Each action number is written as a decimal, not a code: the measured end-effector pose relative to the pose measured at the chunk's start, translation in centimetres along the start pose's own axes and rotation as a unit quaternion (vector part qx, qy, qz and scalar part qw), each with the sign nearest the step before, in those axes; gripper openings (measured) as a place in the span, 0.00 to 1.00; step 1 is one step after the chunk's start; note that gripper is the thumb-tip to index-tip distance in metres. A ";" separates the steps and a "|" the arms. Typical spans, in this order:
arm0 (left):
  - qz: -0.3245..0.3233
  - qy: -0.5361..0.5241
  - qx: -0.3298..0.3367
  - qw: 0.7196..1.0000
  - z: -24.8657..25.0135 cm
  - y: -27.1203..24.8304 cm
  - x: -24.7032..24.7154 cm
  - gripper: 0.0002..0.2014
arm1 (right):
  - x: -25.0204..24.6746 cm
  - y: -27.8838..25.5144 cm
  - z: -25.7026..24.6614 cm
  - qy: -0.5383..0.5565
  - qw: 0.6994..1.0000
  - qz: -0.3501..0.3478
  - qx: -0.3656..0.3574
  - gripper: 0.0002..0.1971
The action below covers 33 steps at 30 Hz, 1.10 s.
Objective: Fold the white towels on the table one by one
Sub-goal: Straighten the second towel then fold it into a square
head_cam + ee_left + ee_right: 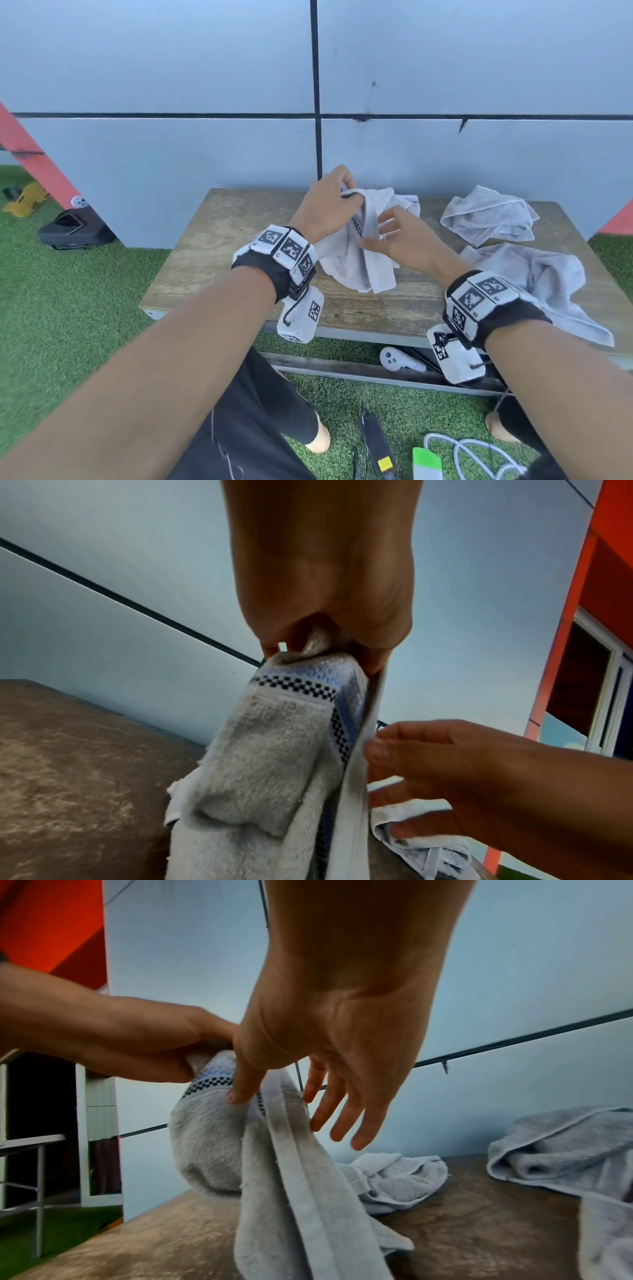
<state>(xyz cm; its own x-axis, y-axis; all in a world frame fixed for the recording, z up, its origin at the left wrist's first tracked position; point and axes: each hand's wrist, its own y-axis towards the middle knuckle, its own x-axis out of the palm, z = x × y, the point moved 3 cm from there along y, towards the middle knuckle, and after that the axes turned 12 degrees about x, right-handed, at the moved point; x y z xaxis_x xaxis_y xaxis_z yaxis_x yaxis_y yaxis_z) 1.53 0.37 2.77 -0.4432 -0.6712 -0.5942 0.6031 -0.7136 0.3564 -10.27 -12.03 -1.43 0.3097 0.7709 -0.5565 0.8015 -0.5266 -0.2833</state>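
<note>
A pale grey panelled wall (479,68), split by dark seams, rises behind the surface's far edge. The surface (219,260) is worn brown wood with a lower shelf (342,368) beneath its near edge. Green artificial turf (68,308) covers the floor. A red slanted beam (37,161) stands past the left edge, and the right wrist view shows a white-framed doorway (41,1123). The light is even daylight.

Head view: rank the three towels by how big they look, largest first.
1. Towel draped over the table's near right edge, looks largest, though it is also nearest the camera.
2. Towel the left hand pinches at its top.
3. Crumpled towel at the far right, smallest; being bunched up and farthest, its true size is unsure.
</note>
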 end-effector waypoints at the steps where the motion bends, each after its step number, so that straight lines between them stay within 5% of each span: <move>1: -0.010 0.007 -0.001 1.000 0.1 0.0 0.2 0.07 | 0.2 0.1 -0.3 -0.008 1.000 0.016 -0.006 0.27; 6: -0.014 0.036 -0.009 0.999 -0.7 0.6 -0.3 0.13 | -0.2 0.7 -1.1 -0.083 0.987 0.124 -0.061 0.02; 9: 0.012 0.068 -0.017 0.997 -1.7 0.8 -1.6 0.15 | -1.3 0.8 -0.5 -0.091 0.983 0.152 -0.055 0.14; 12: 0.012 0.122 -0.043 0.992 -3.2 0.5 -2.7 0.18 | -2.2 1.2 1.0 -0.134 0.978 0.159 -0.030 0.13; 15: -0.030 0.152 -0.069 0.985 -5.1 -0.6 -3.1 0.21 | -2.6 1.6 3.4 -0.159 0.978 0.138 0.016 0.05; 19: -0.207 0.222 -0.104 0.947 -9.1 -3.2 -1.1 0.23 | -1.6 1.2 6.1 -0.228 0.973 0.007 0.046 0.20; 22: -0.281 0.255 -0.134 0.915 -11.7 -5.2 0.4 0.22 | -0.6 1.0 7.3 -0.240 0.966 -0.065 0.071 0.22; 29: -0.197 0.148 -0.127 0.961 -11.8 -5.5 0.7 0.19 | 0.2 2.7 7.5 -0.241 0.967 -0.051 0.064 0.02; 33: -0.157 0.117 -0.080 0.977 -11.8 -4.1 1.1 0.16 | 0.3 4.7 7.6 -0.230 0.973 0.017 0.025 0.08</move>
<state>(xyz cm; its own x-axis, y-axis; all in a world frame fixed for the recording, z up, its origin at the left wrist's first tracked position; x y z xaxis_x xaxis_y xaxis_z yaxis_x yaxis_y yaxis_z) 6.39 4.88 -7.80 -0.4701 -0.3464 -0.8118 0.5658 -0.8242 0.0241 -10.31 -17.00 -8.86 0.0654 0.5167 -0.8537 0.7651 -0.5751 -0.2895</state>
